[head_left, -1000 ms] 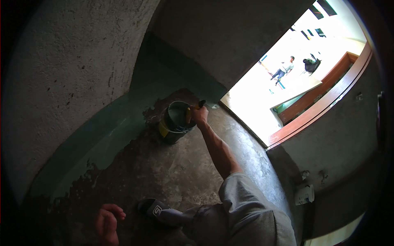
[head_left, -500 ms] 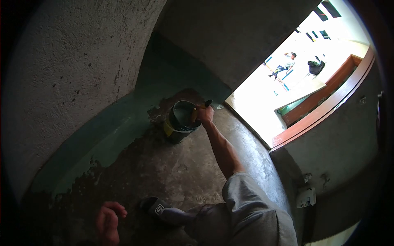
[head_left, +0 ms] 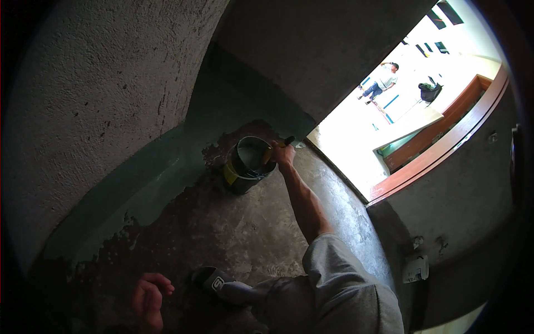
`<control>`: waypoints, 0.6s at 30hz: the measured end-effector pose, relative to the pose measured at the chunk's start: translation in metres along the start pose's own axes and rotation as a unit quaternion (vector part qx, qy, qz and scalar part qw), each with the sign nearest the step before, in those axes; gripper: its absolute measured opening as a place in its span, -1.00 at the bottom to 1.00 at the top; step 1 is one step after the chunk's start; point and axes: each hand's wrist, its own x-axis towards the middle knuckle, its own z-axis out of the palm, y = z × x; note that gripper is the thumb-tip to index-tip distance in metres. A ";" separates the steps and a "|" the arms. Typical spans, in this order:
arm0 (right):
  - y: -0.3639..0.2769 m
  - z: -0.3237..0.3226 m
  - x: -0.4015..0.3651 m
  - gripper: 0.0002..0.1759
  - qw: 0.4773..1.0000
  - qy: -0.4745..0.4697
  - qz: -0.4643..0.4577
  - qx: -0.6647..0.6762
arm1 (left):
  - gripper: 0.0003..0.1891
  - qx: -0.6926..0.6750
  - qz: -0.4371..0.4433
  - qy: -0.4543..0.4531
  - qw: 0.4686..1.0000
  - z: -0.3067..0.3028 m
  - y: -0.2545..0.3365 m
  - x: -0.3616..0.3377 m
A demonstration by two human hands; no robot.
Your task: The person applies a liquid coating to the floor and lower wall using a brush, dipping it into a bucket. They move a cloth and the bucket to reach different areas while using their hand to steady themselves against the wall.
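Note:
My right hand [head_left: 282, 154] is closed on a brush [head_left: 289, 140] with a yellow and black handle, held at the right rim of a dark bucket [head_left: 243, 183]. The brush's lower end is hidden inside the bucket. Green-grey liquid [head_left: 251, 151] shows within, and a yellow label marks the bucket's side. Low at the left, my left hand [head_left: 149, 298] hangs above the floor, fingers loosely bent, with nothing visible in it.
Wet green coating [head_left: 150, 189] covers the floor edge and lower wall [head_left: 245, 83]; bare concrete [head_left: 233, 222] lies around my shoe [head_left: 211, 279]. A bright doorway [head_left: 345, 139] opens at the right, where another person [head_left: 384, 82] stands outside. A white container [head_left: 415, 269] is at the lower right.
My right hand and the brush have shifted slightly right and up at the bucket's rim. The person outside has gone from a seated-looking posture to a more upright one.

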 end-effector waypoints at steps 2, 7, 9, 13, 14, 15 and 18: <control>0.005 0.002 0.005 -0.55 1.000 0.013 -0.008 -0.007 | -0.77 -0.003 0.003 0.000 1.000 -0.001 -0.003 -0.001; -0.001 -0.006 0.001 -0.56 1.000 -0.016 0.016 0.021 | -0.76 0.004 -0.002 0.000 1.000 0.000 -0.001 0.000; -0.001 -0.006 -0.001 -0.56 1.000 0.001 0.007 0.015 | -0.75 0.008 -0.005 -0.002 1.000 0.000 0.001 0.001; 0.010 -0.003 0.009 -0.57 1.000 0.004 -0.010 0.007 | -0.74 0.011 -0.006 -0.003 1.000 0.000 0.001 0.001; 0.010 -0.003 0.008 -0.57 1.000 0.008 -0.013 0.002 | -0.73 0.010 -0.005 -0.002 1.000 0.000 0.001 0.001; 0.011 -0.002 0.008 -0.57 1.000 0.011 -0.015 -0.003 | -0.73 0.009 -0.007 0.000 1.000 0.001 0.001 0.001; 0.016 0.002 0.012 -0.56 1.000 0.011 -0.019 -0.004 | -0.72 0.006 -0.007 0.002 1.000 0.001 0.000 0.000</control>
